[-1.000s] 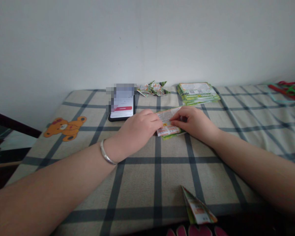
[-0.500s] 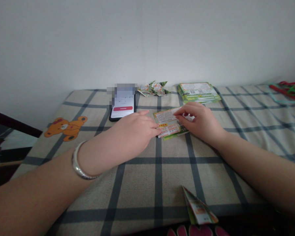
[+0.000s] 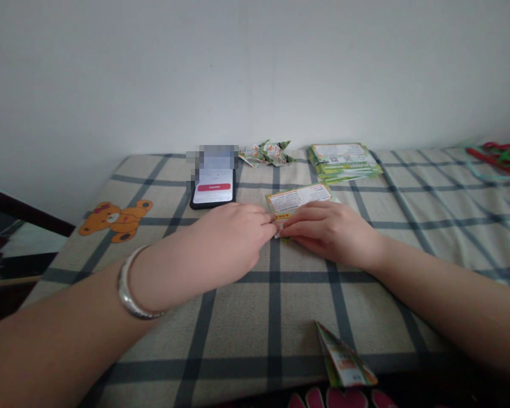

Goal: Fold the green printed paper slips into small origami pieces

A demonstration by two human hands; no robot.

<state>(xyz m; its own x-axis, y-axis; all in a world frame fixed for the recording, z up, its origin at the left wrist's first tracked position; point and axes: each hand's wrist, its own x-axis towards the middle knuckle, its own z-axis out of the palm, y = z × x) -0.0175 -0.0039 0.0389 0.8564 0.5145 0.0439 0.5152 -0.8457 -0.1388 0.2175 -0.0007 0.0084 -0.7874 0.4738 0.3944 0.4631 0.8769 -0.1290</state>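
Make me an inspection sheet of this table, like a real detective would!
Surface: checked cloth, wrinkled toward the right.
Things in use: printed paper, partly hidden by the hands.
Left hand: fingertips at the paper's left edge; bangle on the wrist.
Right hand: over the paper's near part; grip can't be told.
Other things: phone, folded papers and stack toward the wall; triangle at the near edge; bear on the left.
Cables: none certain; the tangle at far right is unclear.
Surroundings: pale wall behind; dark bar at left.
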